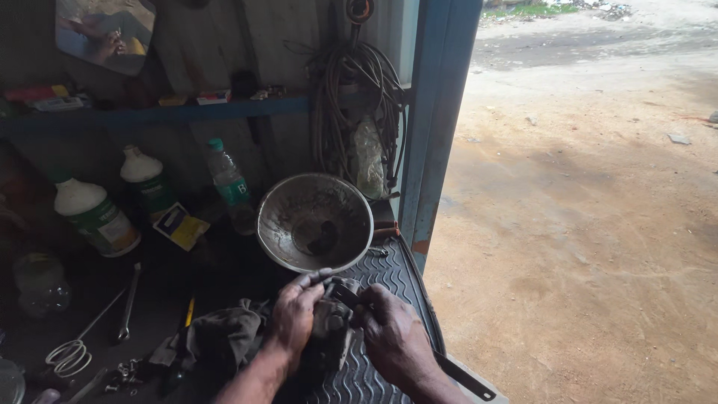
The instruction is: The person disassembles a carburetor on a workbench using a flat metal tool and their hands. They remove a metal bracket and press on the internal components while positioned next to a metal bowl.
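Dim metal wall [224, 45], blue shelf [187, 112], sunlit dirt ground [583, 224] outside.

Left hand [295, 310] and right hand [393, 333] close together, fingers curled (palms inward).

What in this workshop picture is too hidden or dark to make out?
Head view, the only one:
- Small metal part: mostly wrapped by the left hand and right hand; its shape is unclear.
- Dark lump in the steel bowl: too dim to tell.
- Items bottom left: cut off by the edge.
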